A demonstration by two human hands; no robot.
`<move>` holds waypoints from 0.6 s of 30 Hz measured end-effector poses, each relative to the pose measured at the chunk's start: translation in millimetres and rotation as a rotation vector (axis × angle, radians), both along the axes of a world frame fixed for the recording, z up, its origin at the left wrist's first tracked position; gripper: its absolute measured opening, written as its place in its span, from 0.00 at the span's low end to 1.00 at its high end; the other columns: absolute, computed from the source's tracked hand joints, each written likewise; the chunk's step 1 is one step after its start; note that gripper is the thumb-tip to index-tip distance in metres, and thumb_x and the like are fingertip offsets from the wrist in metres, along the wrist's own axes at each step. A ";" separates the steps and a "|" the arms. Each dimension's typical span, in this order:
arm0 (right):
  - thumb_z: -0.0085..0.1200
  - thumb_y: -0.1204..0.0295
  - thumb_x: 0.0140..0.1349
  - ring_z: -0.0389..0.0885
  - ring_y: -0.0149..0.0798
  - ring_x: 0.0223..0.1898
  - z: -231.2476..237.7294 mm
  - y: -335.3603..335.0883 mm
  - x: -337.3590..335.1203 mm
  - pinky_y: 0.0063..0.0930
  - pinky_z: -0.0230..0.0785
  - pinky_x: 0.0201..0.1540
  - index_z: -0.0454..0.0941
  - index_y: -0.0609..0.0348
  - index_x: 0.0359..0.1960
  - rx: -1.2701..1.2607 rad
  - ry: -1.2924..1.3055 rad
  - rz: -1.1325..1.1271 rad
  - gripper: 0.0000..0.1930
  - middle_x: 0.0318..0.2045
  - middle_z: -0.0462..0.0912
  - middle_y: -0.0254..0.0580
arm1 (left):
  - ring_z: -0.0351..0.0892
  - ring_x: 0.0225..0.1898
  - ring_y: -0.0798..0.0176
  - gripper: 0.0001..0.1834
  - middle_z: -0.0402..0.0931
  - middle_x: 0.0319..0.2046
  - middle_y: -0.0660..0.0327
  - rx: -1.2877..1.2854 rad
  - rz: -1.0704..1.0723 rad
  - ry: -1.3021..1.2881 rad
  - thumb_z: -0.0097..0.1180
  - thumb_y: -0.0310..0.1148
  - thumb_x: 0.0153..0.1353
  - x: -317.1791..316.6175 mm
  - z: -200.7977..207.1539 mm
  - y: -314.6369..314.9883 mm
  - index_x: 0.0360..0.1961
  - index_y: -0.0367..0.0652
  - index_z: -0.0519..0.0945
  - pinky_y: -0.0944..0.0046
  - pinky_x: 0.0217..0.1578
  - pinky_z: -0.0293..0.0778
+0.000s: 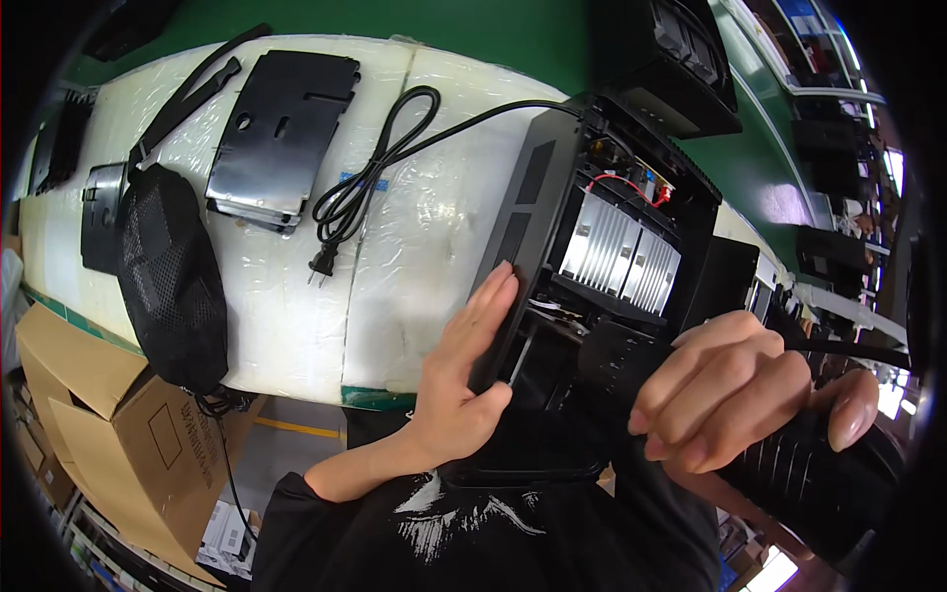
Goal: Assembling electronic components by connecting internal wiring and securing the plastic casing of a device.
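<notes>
A black device casing (534, 187) with one side open stands in front of me. Silver ribbed metal blocks (619, 255) and a red wire (617, 180) show inside it. My left hand (462, 367) lies against the casing's near-left side, fingers stretched out and holding nothing. To the right, my right hand (725, 393) is closed, its fingers curled round a black slotted piece (789, 464). Much of that piece is hidden behind the fingers, and its full shape cannot be made out. A black power cord (340, 197) runs from the casing's far end and lies coiled, plug loose.
The white, film-covered table (414, 286) carries stacked black metal plates (286, 133), a black mesh bag (170, 271) and a black strap (197, 94). An open cardboard box (148, 454) stands below at left. Another black device (681, 69) is at the far right.
</notes>
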State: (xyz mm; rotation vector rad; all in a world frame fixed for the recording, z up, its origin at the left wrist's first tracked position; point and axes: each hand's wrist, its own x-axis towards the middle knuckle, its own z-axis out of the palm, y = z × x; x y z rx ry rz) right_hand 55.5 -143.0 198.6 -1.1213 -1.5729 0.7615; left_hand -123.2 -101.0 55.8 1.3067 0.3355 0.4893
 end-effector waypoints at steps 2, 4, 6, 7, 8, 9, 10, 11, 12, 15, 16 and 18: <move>0.54 0.79 0.52 0.80 0.37 0.20 -1.2 1.0 4.1 0.26 0.70 0.39 0.67 0.59 0.43 -0.019 0.017 0.055 0.16 0.24 0.79 0.41 | 0.50 0.69 0.50 0.40 0.53 0.66 0.49 -0.015 0.009 0.041 0.43 0.20 0.42 -1.3 3.4 -0.6 0.64 0.37 0.60 0.59 0.65 0.47; 0.51 0.77 0.54 0.80 0.38 0.20 1.3 0.3 7.1 0.26 0.70 0.38 0.67 0.59 0.44 -0.040 0.029 0.089 0.15 0.24 0.79 0.42 | 0.48 0.69 0.52 0.44 0.51 0.67 0.51 -0.067 -0.014 0.047 0.40 0.13 0.38 1.0 7.3 -2.4 0.65 0.39 0.60 0.62 0.66 0.46; 0.48 0.75 0.56 0.80 0.39 0.20 1.4 3.9 11.8 0.27 0.71 0.37 0.66 0.59 0.46 -0.062 0.042 0.124 0.15 0.24 0.79 0.43 | 0.47 0.69 0.52 0.44 0.51 0.68 0.51 -0.053 -0.012 0.046 0.41 0.12 0.38 1.1 8.2 -2.0 0.65 0.39 0.59 0.61 0.66 0.46; 0.46 0.74 0.57 0.80 0.40 0.20 0.1 8.1 9.4 0.27 0.71 0.36 0.65 0.59 0.46 -0.074 0.049 0.140 0.15 0.24 0.79 0.43 | 0.46 0.70 0.52 0.44 0.50 0.68 0.51 -0.037 -0.018 0.039 0.41 0.12 0.38 0.8 8.0 -1.8 0.65 0.39 0.58 0.61 0.66 0.46; 0.45 0.73 0.57 0.80 0.40 0.20 1.1 5.9 -0.5 0.28 0.71 0.36 0.65 0.59 0.47 -0.087 0.055 0.156 0.15 0.24 0.80 0.44 | 0.45 0.70 0.52 0.45 0.49 0.68 0.51 -0.042 -0.025 0.047 0.41 0.11 0.38 0.2 7.7 -2.0 0.66 0.39 0.57 0.60 0.66 0.46; 0.43 0.72 0.58 0.80 0.41 0.20 0.4 7.3 -5.9 0.28 0.71 0.35 0.65 0.59 0.47 -0.096 0.062 0.179 0.15 0.25 0.80 0.45 | 0.45 0.70 0.52 0.45 0.49 0.68 0.51 -0.043 -0.012 0.052 0.41 0.11 0.38 -0.3 7.8 -1.7 0.66 0.39 0.57 0.60 0.66 0.46; 0.42 0.71 0.59 0.80 0.41 0.21 3.7 0.1 -1.7 0.28 0.71 0.35 0.64 0.59 0.48 -0.106 0.068 0.202 0.15 0.25 0.80 0.45 | 0.44 0.70 0.51 0.45 0.49 0.68 0.51 -0.041 -0.014 0.060 0.41 0.11 0.38 -0.9 8.5 -1.3 0.66 0.39 0.57 0.60 0.67 0.45; 0.40 0.70 0.60 0.80 0.42 0.21 2.7 1.0 -4.8 0.28 0.71 0.34 0.64 0.59 0.48 -0.116 0.075 0.224 0.15 0.25 0.80 0.46 | 0.43 0.70 0.51 0.46 0.49 0.68 0.51 -0.039 -0.018 0.068 0.41 0.10 0.38 -1.1 9.1 -1.1 0.66 0.38 0.57 0.60 0.67 0.45; 0.39 0.69 0.61 0.80 0.42 0.21 3.3 1.7 -3.9 0.29 0.71 0.34 0.63 0.59 0.49 -0.126 0.079 0.238 0.15 0.25 0.80 0.46 | 0.43 0.70 0.51 0.46 0.49 0.68 0.51 -0.041 -0.014 0.072 0.41 0.10 0.38 -0.9 10.0 -0.6 0.66 0.38 0.57 0.60 0.67 0.45; 0.34 0.66 0.64 0.80 0.44 0.21 0.2 13.9 -11.1 0.29 0.72 0.32 0.62 0.59 0.51 -0.154 0.094 0.286 0.16 0.25 0.80 0.48 | 0.45 0.70 0.52 0.45 0.49 0.68 0.47 -0.044 0.005 0.042 0.38 0.08 0.37 0.2 11.6 -0.5 0.65 0.33 0.57 0.62 0.66 0.43; 0.33 0.65 0.65 0.80 0.44 0.21 2.2 11.0 -9.9 0.30 0.72 0.31 0.62 0.59 0.51 -0.163 0.098 0.304 0.16 0.25 0.80 0.49 | 0.44 0.70 0.52 0.45 0.49 0.68 0.47 -0.035 0.006 0.033 0.38 0.07 0.36 0.2 11.7 -0.4 0.65 0.33 0.57 0.61 0.66 0.43; 0.30 0.63 0.67 0.80 0.45 0.21 9.8 -4.6 -2.2 0.30 0.72 0.30 0.61 0.59 0.52 -0.182 0.105 0.335 0.17 0.25 0.80 0.50 | 0.43 0.70 0.51 0.46 0.48 0.68 0.47 -0.026 0.005 0.022 0.38 0.07 0.36 0.2 12.0 -0.3 0.65 0.33 0.57 0.61 0.66 0.44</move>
